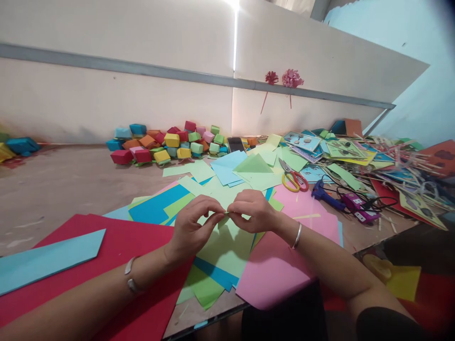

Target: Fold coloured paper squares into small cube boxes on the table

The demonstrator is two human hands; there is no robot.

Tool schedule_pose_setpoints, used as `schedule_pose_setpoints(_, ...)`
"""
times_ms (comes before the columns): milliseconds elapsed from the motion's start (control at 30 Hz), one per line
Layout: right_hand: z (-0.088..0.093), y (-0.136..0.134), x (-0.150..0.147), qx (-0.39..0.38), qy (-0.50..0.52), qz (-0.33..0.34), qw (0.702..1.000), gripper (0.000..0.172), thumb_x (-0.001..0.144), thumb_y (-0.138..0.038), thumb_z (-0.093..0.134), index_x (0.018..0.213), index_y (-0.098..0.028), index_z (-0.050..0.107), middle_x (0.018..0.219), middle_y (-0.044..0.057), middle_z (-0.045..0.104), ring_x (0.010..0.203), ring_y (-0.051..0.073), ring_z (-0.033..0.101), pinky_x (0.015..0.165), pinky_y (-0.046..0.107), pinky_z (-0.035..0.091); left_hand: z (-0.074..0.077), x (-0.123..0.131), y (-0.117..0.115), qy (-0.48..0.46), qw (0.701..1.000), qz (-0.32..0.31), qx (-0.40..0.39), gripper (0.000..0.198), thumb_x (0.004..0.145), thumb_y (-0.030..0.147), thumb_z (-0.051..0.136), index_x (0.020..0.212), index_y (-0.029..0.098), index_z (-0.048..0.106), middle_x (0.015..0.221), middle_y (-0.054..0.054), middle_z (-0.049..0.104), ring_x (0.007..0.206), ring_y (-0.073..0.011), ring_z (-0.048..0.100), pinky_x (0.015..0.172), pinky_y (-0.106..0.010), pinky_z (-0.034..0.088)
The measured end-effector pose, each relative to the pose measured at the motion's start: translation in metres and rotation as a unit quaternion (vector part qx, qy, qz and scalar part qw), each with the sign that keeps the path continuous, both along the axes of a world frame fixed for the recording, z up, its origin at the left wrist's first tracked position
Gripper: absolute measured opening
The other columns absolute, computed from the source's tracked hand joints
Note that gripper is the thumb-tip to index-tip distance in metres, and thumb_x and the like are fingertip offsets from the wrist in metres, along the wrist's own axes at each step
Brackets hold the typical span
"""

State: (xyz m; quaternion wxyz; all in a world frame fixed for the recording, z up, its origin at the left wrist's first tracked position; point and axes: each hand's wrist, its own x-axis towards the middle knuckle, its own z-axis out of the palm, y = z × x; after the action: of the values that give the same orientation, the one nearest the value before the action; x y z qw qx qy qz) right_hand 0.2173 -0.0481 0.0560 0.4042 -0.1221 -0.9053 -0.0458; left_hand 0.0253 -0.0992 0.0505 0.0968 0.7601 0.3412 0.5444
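Observation:
My left hand [194, 225] and my right hand [253, 210] meet fingertip to fingertip over the middle of the table. Both are closed in a pinch on a small piece of green paper [222, 220], mostly hidden by the fingers. Below them lies a pale green sheet [227, 255], partly in shadow. A blue strip [213, 272] shows from under it. Beyond my hands rests a folded green sheet [254, 163] on light blue paper [227, 166]. To the right of my right hand are scissors [294, 180] with red and yellow handles, their blades slightly apart.
Red sheets [142, 265] lie at left, pink sheets [277, 270] at right. Small coloured paper boxes [170, 142] are heaped against the white wall. A blue glue gun [327, 196], a purple power strip [359, 206] with cables, and piled cards [344, 149] with sticks crowd the right side.

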Motion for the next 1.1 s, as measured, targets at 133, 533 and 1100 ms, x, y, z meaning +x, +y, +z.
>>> schedule_pose_setpoints(133,0.0,-0.003,-0.002,0.059,-0.045,-0.041,0.996,0.023,0.091,-0.017,0.049,0.069,-0.02,0.056,0.061,0.0,0.055,0.057,0.012,0.045,0.057,0.027,0.035,0.001,0.002,-0.002,0.048,0.997,0.034,0.046,0.011,0.089,0.017,0.062,0.079,0.021,0.061,0.073,-0.001,0.067,0.07,-0.0146,0.062,0.063,-0.026,0.049)
schedule_pose_setpoints(533,0.004,-0.005,-0.001,0.034,-0.016,-0.05,0.998,0.013,0.095,-0.022,0.054,0.083,-0.019,0.058,0.074,0.004,0.062,0.068,0.015,0.053,0.065,0.029,0.041,-0.012,-0.002,0.007,0.058,0.994,0.072,0.063,0.006,0.088,0.019,0.067,0.083,0.023,0.068,0.079,-0.002,0.073,0.08,-0.0192,0.069,0.074,-0.032,0.052)
schedule_pose_setpoints(1100,0.0,-0.007,-0.007,0.268,-0.051,-0.044,0.961,0.024,0.091,-0.014,0.064,0.068,-0.018,0.057,0.064,-0.002,0.053,0.066,0.012,0.051,0.057,0.028,0.029,-0.017,0.006,0.013,-0.248,0.869,-0.152,-0.401,0.056,0.08,0.06,0.071,0.112,0.013,0.072,0.084,-0.01,0.074,0.075,-0.0219,0.069,0.067,-0.035,0.058)
